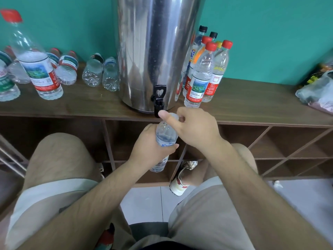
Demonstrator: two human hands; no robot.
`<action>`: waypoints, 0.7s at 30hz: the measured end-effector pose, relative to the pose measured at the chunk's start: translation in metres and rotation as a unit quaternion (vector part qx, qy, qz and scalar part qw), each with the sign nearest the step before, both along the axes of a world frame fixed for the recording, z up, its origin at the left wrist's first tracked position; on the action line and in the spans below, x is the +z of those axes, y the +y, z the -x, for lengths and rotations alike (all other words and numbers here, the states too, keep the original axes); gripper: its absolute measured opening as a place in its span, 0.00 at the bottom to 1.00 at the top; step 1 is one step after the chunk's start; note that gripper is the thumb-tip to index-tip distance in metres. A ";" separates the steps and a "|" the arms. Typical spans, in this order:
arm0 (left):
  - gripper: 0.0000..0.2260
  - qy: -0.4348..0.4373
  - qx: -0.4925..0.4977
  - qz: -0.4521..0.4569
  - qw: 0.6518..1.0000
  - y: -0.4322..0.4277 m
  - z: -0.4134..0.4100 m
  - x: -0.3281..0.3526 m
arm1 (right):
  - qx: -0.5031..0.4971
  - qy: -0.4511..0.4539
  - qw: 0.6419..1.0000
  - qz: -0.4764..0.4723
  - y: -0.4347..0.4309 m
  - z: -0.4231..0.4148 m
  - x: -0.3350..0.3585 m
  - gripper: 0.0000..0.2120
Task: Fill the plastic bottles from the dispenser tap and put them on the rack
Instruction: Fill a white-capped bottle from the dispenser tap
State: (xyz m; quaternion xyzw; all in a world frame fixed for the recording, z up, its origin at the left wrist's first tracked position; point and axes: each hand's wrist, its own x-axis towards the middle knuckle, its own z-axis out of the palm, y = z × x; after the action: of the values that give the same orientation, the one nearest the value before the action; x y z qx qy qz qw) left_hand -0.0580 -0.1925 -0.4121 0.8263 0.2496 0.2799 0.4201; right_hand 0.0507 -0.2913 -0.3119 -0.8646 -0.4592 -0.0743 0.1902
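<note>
A clear plastic bottle [165, 136] is held upright just below the black tap [159, 103] of a tall steel dispenser [153, 51]. My left hand [149, 148] is wrapped around the bottle's middle. My right hand [194, 129] is closed over the bottle's top, fingers on the white cap, which is mostly hidden. The bottle looks nearly full of water. The tap handle stands upright, and no stream is visible.
The dispenser stands on a brown wooden shelf top [252, 101]. Several capped bottles [207, 69] stand to its right. Upright and lying bottles [39, 65] crowd the left. A plastic bag [319, 91] lies far right. Open cubbies [288, 147] sit below.
</note>
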 end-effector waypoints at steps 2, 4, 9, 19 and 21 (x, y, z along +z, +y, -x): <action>0.24 -0.018 -0.020 0.017 0.999 -0.003 -0.006 0.011 | -0.001 0.072 0.986 -0.150 -0.019 -0.007 -0.013 0.36; 0.21 -0.019 -0.032 0.045 0.998 -0.008 -0.015 0.023 | 0.000 0.135 0.954 -0.269 -0.037 -0.013 -0.036 0.29; 0.10 -0.035 -0.088 0.034 0.995 -0.031 -0.053 0.066 | 0.061 0.226 0.890 -0.391 -0.060 -0.036 -0.075 0.19; 0.17 -0.066 -0.105 0.032 0.992 -0.044 -0.135 0.123 | 0.054 0.217 0.881 -0.417 -0.045 -0.082 -0.071 0.35; 0.22 -0.055 -0.094 0.032 0.993 -0.042 -0.150 0.127 | 0.038 0.201 0.881 -0.426 -0.036 -0.096 -0.068 0.34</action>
State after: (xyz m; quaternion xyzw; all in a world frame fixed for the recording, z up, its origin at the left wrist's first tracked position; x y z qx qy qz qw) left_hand 0.0923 -0.2340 -0.2850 0.8154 0.1559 0.2763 0.4843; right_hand 0.1465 -0.3273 -0.3803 -0.6789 -0.3673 -0.0797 0.6308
